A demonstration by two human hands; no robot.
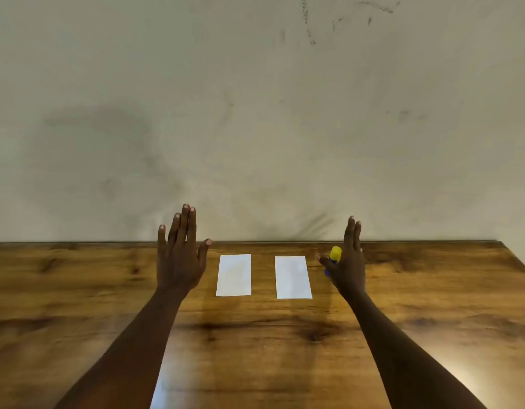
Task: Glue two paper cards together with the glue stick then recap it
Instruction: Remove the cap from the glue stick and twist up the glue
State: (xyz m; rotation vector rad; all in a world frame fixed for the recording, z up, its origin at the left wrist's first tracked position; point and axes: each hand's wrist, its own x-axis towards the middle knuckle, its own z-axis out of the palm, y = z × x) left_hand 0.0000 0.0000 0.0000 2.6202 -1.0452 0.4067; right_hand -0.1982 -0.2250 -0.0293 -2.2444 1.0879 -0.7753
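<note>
Head view looks down a wooden bench (78, 290) set against a marked pale wall (255, 113). At nine o'clock from the cards, the left hand (180, 258) is raised above the wood, its grip slack: fingers straight, thumb splayed, holding nothing. Just beside it at three o'clock lies the left card (234, 275), flat and white, and a narrow strip of bare wood separates it from the right card (293, 277), so nothing is glued yet. At about two o'clock from that second card stands the glue stick (335, 255), upright, yellow cap on, its blue body partly hidden by the right hand (349, 261). That hand is turned edge-on with straight fingers and its thumb reaching across the stick; its grip has not closed on anything, and I cannot tell whether the thumb touches the barrel. The likely next step is taking and uncapping the stick. A careless close of the thumb could tip the narrow upright tube and send it rolling towards the bench's three o'clock edge. Later, the light cards may skid or crease under the glue stroke unless the free hand pins them, and a crooked lay-down would set misaligned.
</note>
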